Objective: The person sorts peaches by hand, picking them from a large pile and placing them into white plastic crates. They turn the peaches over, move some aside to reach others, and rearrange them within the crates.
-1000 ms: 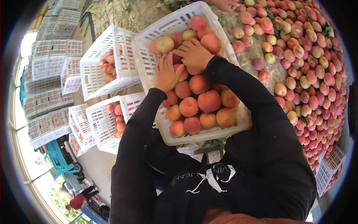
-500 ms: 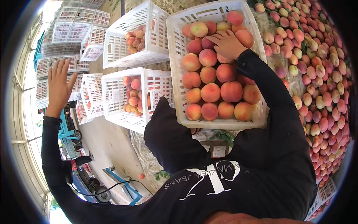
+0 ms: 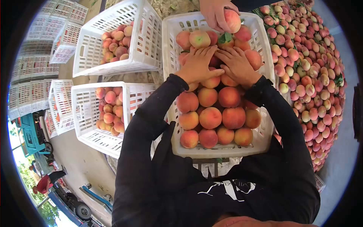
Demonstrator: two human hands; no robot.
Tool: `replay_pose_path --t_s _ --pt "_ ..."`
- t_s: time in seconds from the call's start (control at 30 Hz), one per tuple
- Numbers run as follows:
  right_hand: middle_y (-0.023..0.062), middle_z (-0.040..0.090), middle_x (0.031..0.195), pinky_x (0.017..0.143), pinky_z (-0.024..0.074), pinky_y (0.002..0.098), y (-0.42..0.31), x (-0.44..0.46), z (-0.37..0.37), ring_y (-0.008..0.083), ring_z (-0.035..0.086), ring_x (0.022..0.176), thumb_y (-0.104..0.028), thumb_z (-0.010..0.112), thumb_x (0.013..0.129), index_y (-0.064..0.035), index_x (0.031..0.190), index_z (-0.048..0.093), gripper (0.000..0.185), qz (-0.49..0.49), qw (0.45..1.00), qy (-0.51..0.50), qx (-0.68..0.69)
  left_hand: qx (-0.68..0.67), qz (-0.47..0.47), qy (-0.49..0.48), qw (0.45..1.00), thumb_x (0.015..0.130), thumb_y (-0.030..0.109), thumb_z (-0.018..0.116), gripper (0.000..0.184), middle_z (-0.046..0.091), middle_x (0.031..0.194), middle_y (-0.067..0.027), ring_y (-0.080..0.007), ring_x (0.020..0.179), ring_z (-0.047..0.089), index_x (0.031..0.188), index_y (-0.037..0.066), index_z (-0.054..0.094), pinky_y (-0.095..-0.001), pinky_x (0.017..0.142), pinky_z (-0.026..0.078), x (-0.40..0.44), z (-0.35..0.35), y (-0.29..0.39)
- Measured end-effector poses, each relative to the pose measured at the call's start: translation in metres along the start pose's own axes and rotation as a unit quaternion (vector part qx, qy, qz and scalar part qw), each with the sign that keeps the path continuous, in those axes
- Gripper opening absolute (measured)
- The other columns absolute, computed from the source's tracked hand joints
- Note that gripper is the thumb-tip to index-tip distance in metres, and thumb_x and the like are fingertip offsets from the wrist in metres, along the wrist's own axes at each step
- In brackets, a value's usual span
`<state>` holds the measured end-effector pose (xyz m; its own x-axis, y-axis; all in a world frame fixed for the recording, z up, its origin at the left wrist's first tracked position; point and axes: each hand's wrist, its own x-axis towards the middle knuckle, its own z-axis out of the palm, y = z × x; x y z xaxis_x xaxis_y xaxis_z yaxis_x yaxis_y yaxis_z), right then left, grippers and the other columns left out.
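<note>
A white plastic crate of peaches stands before me. My left hand lies over the peaches in its upper middle, fingers spread and thumb pointing right. Beside it, my right hand rests on peaches too, fingers apart, its fingertips close to those of my left hand. Peaches under both palms are hidden. Rows of peaches show below my hands. At the crate's far end, another person's hand holds a peach above the others, near a green leaf.
Two white crates with peaches, an upper one and a lower one, stand at the left. Stacked crates rise farther left. A large peach pile spreads at the right. A person in red is at the lower left.
My left hand has come back from the far left onto the peaches, beside my right hand. The other person's hand with a peach has entered at the top. The view has shifted.
</note>
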<state>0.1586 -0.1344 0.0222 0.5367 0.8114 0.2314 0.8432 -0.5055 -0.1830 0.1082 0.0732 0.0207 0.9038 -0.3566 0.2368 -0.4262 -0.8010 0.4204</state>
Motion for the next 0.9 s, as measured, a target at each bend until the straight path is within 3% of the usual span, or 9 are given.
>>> replay_pose_path --t_s 0.2,0.27,0.3,0.37,0.5,0.63,0.7,0.83,0.9 --pt "0.0112 0.056 0.134 0.108 0.0331 0.0468 0.007 0.003 -0.018 0.0286 0.048 0.128 -0.025 0.056 0.091 -0.0097 0.135 0.052 0.047 0.003 0.998 -0.032 0.060 0.033 -0.041 -0.028 0.998 0.077 0.061 0.064 0.088 0.052 0.137 -0.0209 -0.0385 0.125 0.050 0.144 0.009 0.043 -0.0499 0.109 0.029 -0.003 0.003 -0.001" --pt "0.0142 0.057 0.132 0.106 0.0355 0.0453 0.013 0.006 -0.030 0.0305 0.053 0.121 -0.029 0.056 0.092 -0.0096 0.133 0.054 0.046 0.082 0.971 0.002 0.224 0.045 -0.072 -0.031 0.996 0.078 0.061 0.063 0.078 0.055 0.132 -0.0206 -0.0372 0.120 0.053 0.138 0.013 0.052 -0.0484 0.106 0.031 -0.006 0.006 0.000" --pt "0.0142 0.057 0.132 0.106 0.0355 0.0453 0.012 0.006 -0.032 0.0305 0.053 0.121 -0.029 0.056 0.092 -0.0096 0.133 0.054 0.046 0.078 0.973 0.000 0.219 0.043 -0.073 -0.025 0.996 0.078 0.061 0.063 0.078 0.055 0.132 -0.0206 -0.0372 0.120 0.053 0.138 0.013 0.052 -0.0484 0.106 0.031 -0.005 0.005 0.002" --pt "0.0150 0.057 0.131 0.104 0.0375 0.0443 0.006 0.000 -0.026 0.0315 0.056 0.116 -0.033 0.057 0.092 -0.0100 0.132 0.055 0.046 0.097 0.994 -0.048 -0.016 0.072 -0.094 -0.042 0.992 0.080 0.060 0.061 0.076 0.055 0.131 -0.0196 -0.0356 0.120 0.052 0.137 0.010 0.052 -0.0494 0.107 0.029 -0.006 0.002 0.008" --pt "0.0152 0.057 0.130 0.103 0.0377 0.0442 0.002 -0.009 -0.016 0.0323 0.057 0.115 -0.034 0.058 0.091 -0.0100 0.131 0.055 0.047 0.076 0.996 0.005 -0.044 0.056 -0.116 -0.022 0.991 0.084 0.059 0.058 0.075 0.055 0.130 -0.0187 -0.0333 0.123 0.051 0.137 0.007 0.051 -0.0536 0.108 0.026 -0.015 -0.007 0.024" --pt "0.0156 0.057 0.130 0.103 0.0389 0.0454 0.003 -0.001 -0.025 0.0340 0.056 0.117 -0.034 0.058 0.090 -0.0096 0.131 0.056 0.047 0.068 0.997 -0.007 -0.028 0.072 -0.145 0.002 0.987 0.087 0.063 0.054 0.078 0.055 0.130 -0.0179 -0.0319 0.126 0.048 0.139 0.005 0.048 -0.0620 0.107 0.022 -0.020 -0.009 0.028" --pt "0.0162 0.060 0.126 0.101 0.0408 0.0454 0.008 0.007 -0.037 0.0351 0.055 0.117 -0.034 0.059 0.089 -0.0082 0.128 0.057 0.047 0.076 0.994 -0.076 0.032 0.079 -0.145 0.002 0.986 0.087 0.063 0.053 0.078 0.055 0.130 -0.0177 -0.0321 0.126 0.048 0.140 0.005 0.048 -0.0639 0.108 0.022 -0.022 -0.007 0.029" --pt "0.0171 0.063 0.124 0.099 0.0440 0.0439 0.007 0.066 -0.048 0.0333 0.057 0.119 -0.030 0.061 0.088 -0.0080 0.130 0.058 0.048 0.058 0.998 -0.004 0.029 0.056 -0.145 0.016 0.988 0.088 0.060 0.053 0.076 0.055 0.130 -0.0194 -0.0339 0.126 0.048 0.139 0.004 0.049 -0.0670 0.108 0.022 -0.024 -0.006 0.028" --pt "0.0185 0.062 0.125 0.097 0.0455 0.0431 0.002 0.097 -0.040 0.0356 0.059 0.116 -0.031 0.062 0.087 -0.0068 0.131 0.056 0.051 0.063 0.996 -0.024 0.057 0.050 -0.148 0.018 0.988 0.088 0.060 0.053 0.076 0.055 0.130 -0.0200 -0.0343 0.126 0.047 0.139 0.004 0.049 -0.0676 0.107 0.022 -0.024 -0.005 0.028"
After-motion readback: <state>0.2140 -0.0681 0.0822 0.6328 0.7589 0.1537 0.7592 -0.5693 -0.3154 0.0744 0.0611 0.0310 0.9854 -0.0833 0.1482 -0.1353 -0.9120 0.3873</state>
